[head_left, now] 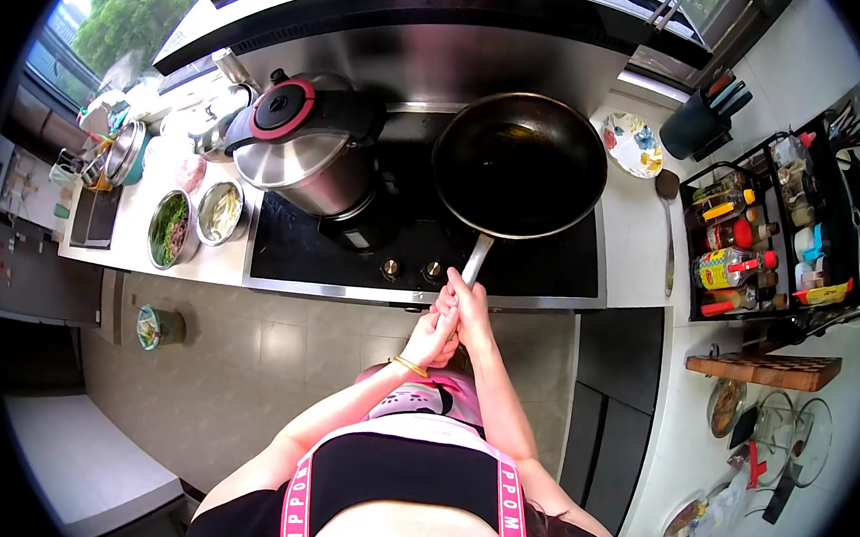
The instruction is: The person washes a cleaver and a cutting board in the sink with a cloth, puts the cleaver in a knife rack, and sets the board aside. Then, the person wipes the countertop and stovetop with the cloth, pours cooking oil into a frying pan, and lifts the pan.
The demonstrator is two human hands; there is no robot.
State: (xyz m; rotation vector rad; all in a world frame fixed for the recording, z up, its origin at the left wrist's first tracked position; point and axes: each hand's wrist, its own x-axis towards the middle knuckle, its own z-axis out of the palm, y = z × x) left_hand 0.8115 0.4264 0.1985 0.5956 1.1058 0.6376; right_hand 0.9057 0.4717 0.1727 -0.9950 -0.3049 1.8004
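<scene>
A dark frying pan [520,166] with a grey metal handle stands over the right side of the black stovetop [294,245]. A light brown sheen shows at its far inner side. My right hand [471,306] is wrapped around the handle. Just below it, my left hand [433,338], with a yellow band at the wrist, is closed around the handle end, touching my right hand. The lower end of the handle is hidden by my fingers. To the left of the pan stands a steel pressure cooker [303,167] with a black and red lid.
Left of the stove are a bowl of chopped greens [171,228] and a bowl of pale strips [221,211]. On the right lie a patterned plate [635,143], a spatula [667,229] and a rack of bottles [730,267]. A small bin [172,328] stands on the floor.
</scene>
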